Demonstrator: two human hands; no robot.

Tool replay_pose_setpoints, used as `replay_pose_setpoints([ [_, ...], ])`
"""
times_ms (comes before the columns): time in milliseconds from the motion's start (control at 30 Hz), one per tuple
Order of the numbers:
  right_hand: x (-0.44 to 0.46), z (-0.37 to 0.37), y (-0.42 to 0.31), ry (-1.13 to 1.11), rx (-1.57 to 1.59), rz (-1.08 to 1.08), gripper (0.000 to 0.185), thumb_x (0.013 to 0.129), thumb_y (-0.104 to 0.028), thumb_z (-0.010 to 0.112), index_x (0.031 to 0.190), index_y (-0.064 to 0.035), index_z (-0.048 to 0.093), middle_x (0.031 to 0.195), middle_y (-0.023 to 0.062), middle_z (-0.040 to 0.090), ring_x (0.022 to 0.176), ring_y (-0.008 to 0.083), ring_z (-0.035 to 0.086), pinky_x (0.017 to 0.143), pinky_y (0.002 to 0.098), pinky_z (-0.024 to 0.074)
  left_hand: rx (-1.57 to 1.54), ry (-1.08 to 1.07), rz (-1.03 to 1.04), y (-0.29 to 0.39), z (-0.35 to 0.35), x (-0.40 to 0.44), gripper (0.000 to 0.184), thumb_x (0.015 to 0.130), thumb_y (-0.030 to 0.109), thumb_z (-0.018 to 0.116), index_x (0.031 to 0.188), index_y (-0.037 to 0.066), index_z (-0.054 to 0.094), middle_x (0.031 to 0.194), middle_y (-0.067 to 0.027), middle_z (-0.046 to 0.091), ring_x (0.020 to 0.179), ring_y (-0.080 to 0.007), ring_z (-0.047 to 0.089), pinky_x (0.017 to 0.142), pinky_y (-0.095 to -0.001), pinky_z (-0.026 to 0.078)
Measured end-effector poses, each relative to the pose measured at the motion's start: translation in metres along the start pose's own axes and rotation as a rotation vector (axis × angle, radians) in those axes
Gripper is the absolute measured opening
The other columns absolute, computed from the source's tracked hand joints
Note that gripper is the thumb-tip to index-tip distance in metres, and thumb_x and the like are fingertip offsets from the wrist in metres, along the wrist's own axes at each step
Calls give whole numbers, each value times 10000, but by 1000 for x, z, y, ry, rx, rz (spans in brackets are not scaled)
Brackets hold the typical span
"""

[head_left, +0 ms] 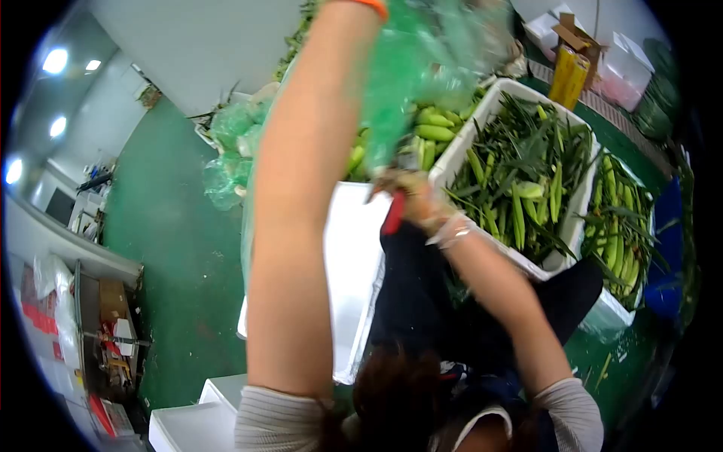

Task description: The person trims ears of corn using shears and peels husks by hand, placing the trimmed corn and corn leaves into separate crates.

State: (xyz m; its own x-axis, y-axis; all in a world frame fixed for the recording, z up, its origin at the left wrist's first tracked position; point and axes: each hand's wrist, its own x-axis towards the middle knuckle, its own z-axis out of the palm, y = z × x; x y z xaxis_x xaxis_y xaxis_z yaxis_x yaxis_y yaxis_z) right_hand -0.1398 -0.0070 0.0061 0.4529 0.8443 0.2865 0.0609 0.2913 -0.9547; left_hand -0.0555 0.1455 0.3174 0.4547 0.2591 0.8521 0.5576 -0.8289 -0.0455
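R hand [422, 200] has fingers round red-handled tool [393, 214] by lower end of green bag [390, 90], which a slip cd tear; L hand's out of frame, can't tell its fingers

no lettering, numbers or signs readable anywhere

The green bag [392, 83] looks thin, glossy plastic, the sleeve [277, 422] ribbed matt cloth.

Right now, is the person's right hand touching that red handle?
Touching. The head view, though blurred, shows the right hand closed on the red handle, part of which sticks out from the fist.
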Motion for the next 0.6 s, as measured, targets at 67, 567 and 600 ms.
replay_pose_setpoints([
  [67, 43, 89, 20, 66, 1095, 323, 269, 888, -230, 545, 1057, -31, 608, 1017, 124, 644, 988, 243, 585, 902, 388, 451, -32, -41, 60, 24, -4, -2, 204, 808, 160, 583, 978, 85, 669, 1004, -135, 655, 931, -245, 642, 791, -350, 513],
  [567, -14, 7, -4, -4, 977, 240, 305, 886, -258, 532, 1091, -38, 585, 1043, 124, 625, 957, 241, 583, 872, 375, 463, -719, -183, 252, 19, -55, -132, 302, 745, 208, 643, 1029, 105, 657, 1029, -106, 646, 935, -255, 632, 828, -350, 497],
  [600, -21, -12, -10, -19, 971, 177, 308, 886, -260, 532, 1093, -38, 583, 1044, 124, 624, 955, 241, 582, 870, 374, 463, -799, -168, 197, -4, -55, -158, 316, 747, 204, 642, 1045, 98, 649, 1049, -114, 640, 944, -263, 628, 838, -355, 495],
])
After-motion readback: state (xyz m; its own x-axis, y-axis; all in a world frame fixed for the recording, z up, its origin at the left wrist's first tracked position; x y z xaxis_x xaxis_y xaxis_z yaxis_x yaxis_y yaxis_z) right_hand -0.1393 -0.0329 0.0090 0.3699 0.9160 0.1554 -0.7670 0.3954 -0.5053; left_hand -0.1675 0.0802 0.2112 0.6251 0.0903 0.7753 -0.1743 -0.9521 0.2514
